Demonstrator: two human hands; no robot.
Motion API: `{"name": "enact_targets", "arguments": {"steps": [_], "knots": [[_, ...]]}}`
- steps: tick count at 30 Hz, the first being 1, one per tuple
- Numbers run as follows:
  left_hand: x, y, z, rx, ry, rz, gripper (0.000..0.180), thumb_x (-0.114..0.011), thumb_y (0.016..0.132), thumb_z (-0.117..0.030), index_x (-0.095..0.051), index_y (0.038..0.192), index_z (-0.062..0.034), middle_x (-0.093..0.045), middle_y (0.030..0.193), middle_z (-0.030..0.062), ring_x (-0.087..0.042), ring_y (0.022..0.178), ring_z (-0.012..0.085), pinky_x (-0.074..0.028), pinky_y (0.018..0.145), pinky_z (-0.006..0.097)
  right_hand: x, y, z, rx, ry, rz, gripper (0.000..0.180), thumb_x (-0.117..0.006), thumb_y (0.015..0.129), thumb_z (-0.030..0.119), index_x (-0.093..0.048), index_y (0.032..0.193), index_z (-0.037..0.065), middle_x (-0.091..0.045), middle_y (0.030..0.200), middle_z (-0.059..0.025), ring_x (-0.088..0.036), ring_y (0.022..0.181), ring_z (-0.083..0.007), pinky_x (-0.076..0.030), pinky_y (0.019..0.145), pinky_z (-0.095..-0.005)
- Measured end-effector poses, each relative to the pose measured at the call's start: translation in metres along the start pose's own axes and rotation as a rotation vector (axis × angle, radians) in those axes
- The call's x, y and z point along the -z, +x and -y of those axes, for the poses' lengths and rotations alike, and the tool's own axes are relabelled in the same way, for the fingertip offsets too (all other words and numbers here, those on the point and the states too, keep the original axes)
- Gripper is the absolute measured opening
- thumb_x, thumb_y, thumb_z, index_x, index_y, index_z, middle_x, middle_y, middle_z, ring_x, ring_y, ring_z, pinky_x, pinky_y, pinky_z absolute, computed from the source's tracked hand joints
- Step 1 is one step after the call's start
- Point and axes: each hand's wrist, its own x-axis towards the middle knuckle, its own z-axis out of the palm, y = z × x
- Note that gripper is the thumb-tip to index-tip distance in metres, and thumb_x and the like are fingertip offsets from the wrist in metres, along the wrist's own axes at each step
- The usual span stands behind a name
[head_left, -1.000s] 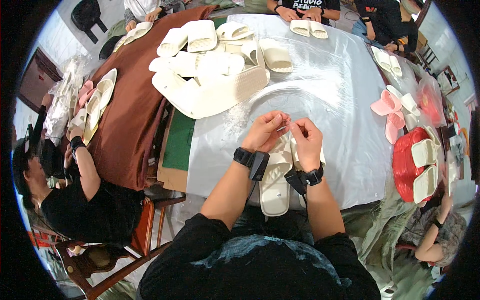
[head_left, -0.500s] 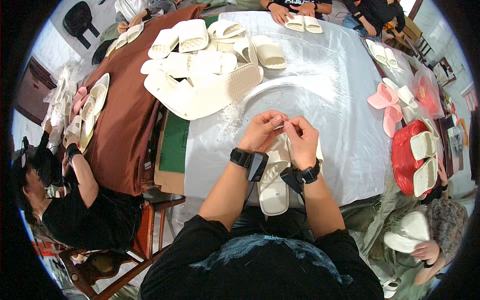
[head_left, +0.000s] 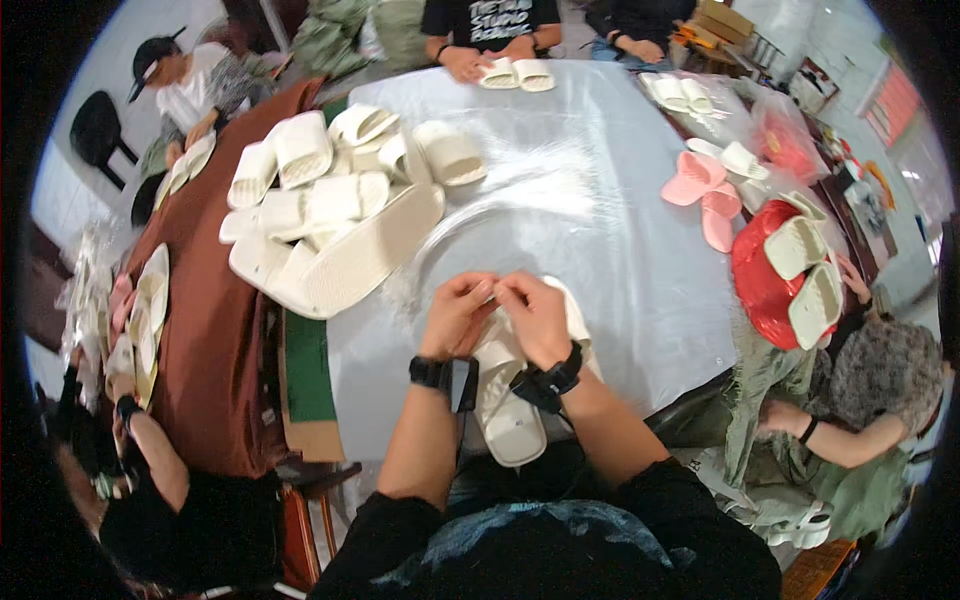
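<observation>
My left hand and my right hand meet at the fingertips, thumbs and forefingers pinched together. Whatever lies between them is too small to make out. Right below them a cream slide slipper points its toe or heel end toward me at the table's near edge. A second cream slipper shows beside it, partly hidden by my right hand. Beyond my hands, a bundle of fine transparent strands curves across the grey-white table cover.
A heap of cream slippers stands at the left. Pink slippers and a red bundle topped with cream slippers lie at the right edge. A brown cloth covers the left table. Several people sit around, one across from me handling a slipper pair.
The view has swung, so the table's contents sit further left. My hands remain pinched together over the slippers. The person at the right no longer has a white slipper visible by the hand.
</observation>
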Motion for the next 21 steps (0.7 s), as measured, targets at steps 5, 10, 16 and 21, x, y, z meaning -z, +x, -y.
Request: {"name": "enact_targets", "arguments": {"steps": [5, 10, 16, 21], "knots": [[0.0, 0.0, 0.002, 0.036, -0.036, 0.013, 0.017, -0.064, 0.089, -0.009, -0.061, 0.103, 0.0014, -0.063, 0.099, 0.0094, -0.061, 0.091, 0.0181, -0.052, 0.082, 0.034, 0.005, -0.002, -0.003, 0.114, -0.116, -0.029, 0.012, -0.056, 0.087, 0.012, -0.059, 0.088, 0.0, -0.06, 0.085, -0.0165, -0.058, 0.078, -0.0362, -0.047, 0.067, -0.0391], [0.012, 0.003, 0.004, 0.063, -0.049, 0.1, 0.015, -0.061, 0.09, -0.008, -0.061, 0.102, 0.0015, -0.063, 0.1, 0.0108, -0.062, 0.09, 0.0198, -0.053, 0.08, 0.035, 0.0, 0.0, -0.008, 0.15, -0.133, -0.049, 0.011, -0.055, 0.087, 0.013, -0.058, 0.088, 0.002, -0.058, 0.084, -0.0154, -0.057, 0.078, -0.0343, -0.046, 0.067, -0.0396], [0.015, 0.006, 0.0, 0.008, -0.129, 0.202, 0.011, -0.06, 0.091, -0.009, -0.063, 0.099, -0.0014, -0.062, 0.114, 0.0122, -0.061, 0.101, 0.0235, -0.052, 0.086, 0.039, -0.001, 0.002, -0.005, 0.174, -0.114, -0.015, 0.012, -0.052, 0.087, 0.012, -0.057, 0.086, 0.002, -0.059, 0.087, -0.0148, -0.057, 0.082, -0.0351, -0.046, 0.071, -0.0415], [0.014, 0.008, 0.004, 0.009, -0.116, 0.184, 0.009, -0.061, 0.09, -0.008, -0.064, 0.097, -0.0033, -0.062, 0.113, 0.0108, -0.062, 0.099, 0.0238, -0.053, 0.086, 0.041, 0.003, 0.001, -0.007, 0.212, -0.051, -0.026, 0.012, -0.053, 0.087, 0.012, -0.056, 0.085, 0.002, -0.059, 0.086, -0.0141, -0.057, 0.082, -0.0347, -0.046, 0.07, -0.0421]]}}
